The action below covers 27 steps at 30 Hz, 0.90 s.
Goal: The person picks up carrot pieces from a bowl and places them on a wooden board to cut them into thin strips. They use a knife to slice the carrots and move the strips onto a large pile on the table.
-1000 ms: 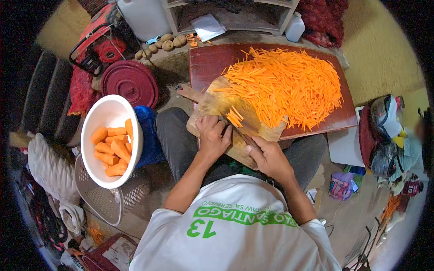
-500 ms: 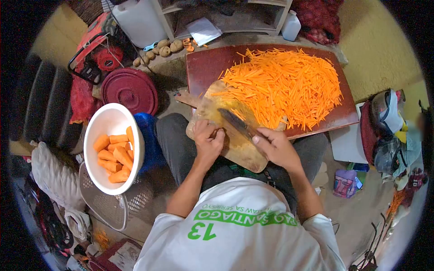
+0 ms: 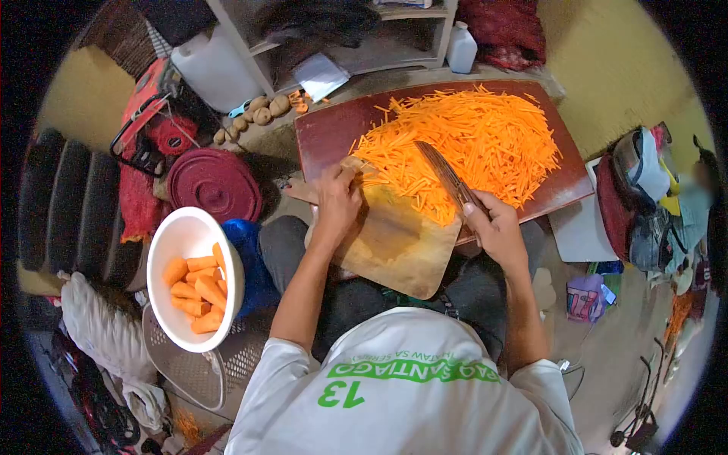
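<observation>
My right hand (image 3: 494, 229) is closed around the handle of a knife (image 3: 441, 171), its dark blade pointing up and left over the carrot strips. My left hand (image 3: 338, 201) grips the upper left edge of a wooden cutting board (image 3: 398, 269), beside the board's handle. The board lies over my lap, its far edge against a dark red tabletop (image 3: 322, 133). A large heap of orange carrot strips (image 3: 493, 140) covers much of that tabletop, and some strips lie on the board's far end.
On my left, a white bowl (image 3: 157, 265) holds several peeled carrot pieces (image 3: 199, 292), above a perforated plastic basket (image 3: 171, 349). A maroon round lid (image 3: 214, 182) and several potatoes (image 3: 262, 115) are beyond it. A white jug (image 3: 461, 49) stands by the shelf.
The knife has moved from the board's middle up and right to the heap's near edge. My left hand has shifted to the board's upper edge, and strips have left the board's middle.
</observation>
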Available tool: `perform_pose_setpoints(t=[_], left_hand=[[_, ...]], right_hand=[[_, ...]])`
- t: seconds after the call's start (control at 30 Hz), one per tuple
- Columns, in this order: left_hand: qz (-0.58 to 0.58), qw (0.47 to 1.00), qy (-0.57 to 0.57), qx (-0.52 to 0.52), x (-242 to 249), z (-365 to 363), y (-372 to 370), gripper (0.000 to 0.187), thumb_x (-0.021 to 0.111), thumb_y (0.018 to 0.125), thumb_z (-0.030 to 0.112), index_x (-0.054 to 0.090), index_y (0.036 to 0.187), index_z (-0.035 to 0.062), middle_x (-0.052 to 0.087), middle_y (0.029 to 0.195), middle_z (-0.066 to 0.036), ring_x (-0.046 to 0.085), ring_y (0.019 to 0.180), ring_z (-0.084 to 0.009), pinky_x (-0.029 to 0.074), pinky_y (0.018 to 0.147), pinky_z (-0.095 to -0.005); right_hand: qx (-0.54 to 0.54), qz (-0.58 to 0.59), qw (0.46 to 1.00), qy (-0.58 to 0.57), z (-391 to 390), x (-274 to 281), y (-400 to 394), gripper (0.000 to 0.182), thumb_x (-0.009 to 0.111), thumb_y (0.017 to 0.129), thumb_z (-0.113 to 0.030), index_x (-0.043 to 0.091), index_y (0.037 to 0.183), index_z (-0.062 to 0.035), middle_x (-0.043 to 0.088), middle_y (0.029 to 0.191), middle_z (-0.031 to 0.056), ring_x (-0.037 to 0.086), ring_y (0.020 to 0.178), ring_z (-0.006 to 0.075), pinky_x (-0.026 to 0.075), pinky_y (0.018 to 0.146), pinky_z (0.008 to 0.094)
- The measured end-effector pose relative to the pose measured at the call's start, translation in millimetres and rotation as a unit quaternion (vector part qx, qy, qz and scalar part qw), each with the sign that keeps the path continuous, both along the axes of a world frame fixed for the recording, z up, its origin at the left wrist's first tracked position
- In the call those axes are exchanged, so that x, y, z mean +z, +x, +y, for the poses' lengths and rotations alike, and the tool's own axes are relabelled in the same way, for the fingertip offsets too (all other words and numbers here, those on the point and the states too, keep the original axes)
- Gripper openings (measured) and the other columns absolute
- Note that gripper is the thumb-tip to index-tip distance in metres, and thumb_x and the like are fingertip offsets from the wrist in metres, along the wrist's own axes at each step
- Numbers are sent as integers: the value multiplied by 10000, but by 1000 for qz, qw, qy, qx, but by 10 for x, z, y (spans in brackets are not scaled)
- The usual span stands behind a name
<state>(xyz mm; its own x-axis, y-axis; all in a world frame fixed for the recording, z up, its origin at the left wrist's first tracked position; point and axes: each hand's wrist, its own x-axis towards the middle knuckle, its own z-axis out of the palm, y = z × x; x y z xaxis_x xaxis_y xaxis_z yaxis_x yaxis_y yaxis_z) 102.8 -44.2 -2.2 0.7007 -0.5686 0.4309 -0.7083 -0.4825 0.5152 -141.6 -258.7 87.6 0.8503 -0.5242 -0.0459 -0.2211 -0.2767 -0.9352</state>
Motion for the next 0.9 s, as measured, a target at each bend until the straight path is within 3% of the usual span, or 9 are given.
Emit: perform_pose_setpoints(t=[0.13, 0.23, 0.33, 0.43, 0.47, 0.57, 0.67, 0.77, 0.9], left_hand=[[33, 994, -77, -74, -40, -212, -28, 290, 698, 811, -66, 757, 1089, -13, 686, 1011, -210, 653, 949, -414, 515, 863, -473], [130, 971, -179, -90, -58, -299, -160, 239, 699, 865, -73, 751, 1095, -33, 703, 1004, -237, 699, 925, -390, 543, 820, -404], [155, 969, -186, -55, -48, -173, -223, 202, 702, 910, -71, 742, 1107, -49, 732, 1046, -208, 729, 941, -324, 553, 838, -351], [117, 962, -247, -26, -105, -16, -192, 187, 689, 929, -79, 738, 1108, -64, 743, 1017, -150, 721, 937, -254, 558, 864, -344], [166, 950, -264, -8, -137, 54, -182, 161, 696, 938, -75, 738, 1094, -75, 751, 1026, -114, 716, 967, -213, 552, 886, -325], [167, 953, -252, 26, -163, 237, -157, 145, 706, 937, -70, 744, 1076, -71, 753, 1030, -109, 710, 977, -197, 547, 885, -313], [226, 936, -267, 38, -276, 368, -149, 201, 733, 931, -60, 779, 1125, -34, 788, 1075, -73, 714, 1001, -152, 555, 935, -288], [238, 928, -283, 39, -227, 343, -204, 172, 716, 936, -55, 767, 1100, -52, 754, 1034, -73, 694, 966, -157, 540, 895, -285], [189, 944, -271, 20, -215, 309, -190, 163, 712, 942, -43, 763, 1096, -58, 739, 1026, -80, 684, 957, -153, 532, 867, -281]], right_hand=[[24, 1, 1000, -6, 194, 117, -151, 320, 679, 1048, -186, 702, 1253, 58, 729, 935, 67, 648, 882, 132, 548, 814, 329], [69, 9, 998, 0, 300, 32, -256, 320, 686, 1035, -178, 702, 1265, 43, 753, 960, 115, 676, 914, 151, 558, 858, 355], [93, 34, 995, 6, 404, 16, -347, 338, 697, 1014, -182, 702, 1291, 12, 760, 954, 191, 718, 873, 202, 569, 817, 385], [123, 73, 989, -34, 485, 225, -412, 348, 716, 1008, -141, 692, 1306, 36, 757, 994, 172, 712, 865, 204, 566, 799, 353], [127, 64, 989, -43, 510, 290, -424, 346, 720, 993, -135, 697, 1302, 20, 744, 974, 210, 730, 838, 259, 570, 771, 370], [138, 12, 990, -13, 526, 188, -444, 359, 722, 995, -147, 690, 1312, 18, 736, 939, 207, 728, 831, 261, 568, 773, 372], [182, 105, 975, -77, 477, -49, -374, 285, 676, 1007, -193, 715, 1239, -32, 717, 898, 250, 714, 787, 389, 564, 733, 441], [162, 86, 982, -43, 508, 84, -379, 307, 681, 1036, -207, 697, 1248, 15, 678, 858, 223, 675, 750, 261, 540, 731, 398], [164, 32, 985, -35, 460, -65, -369, 276, 665, 1048, -219, 697, 1153, 35, 632, 800, 217, 603, 700, 263, 515, 694, 406]])
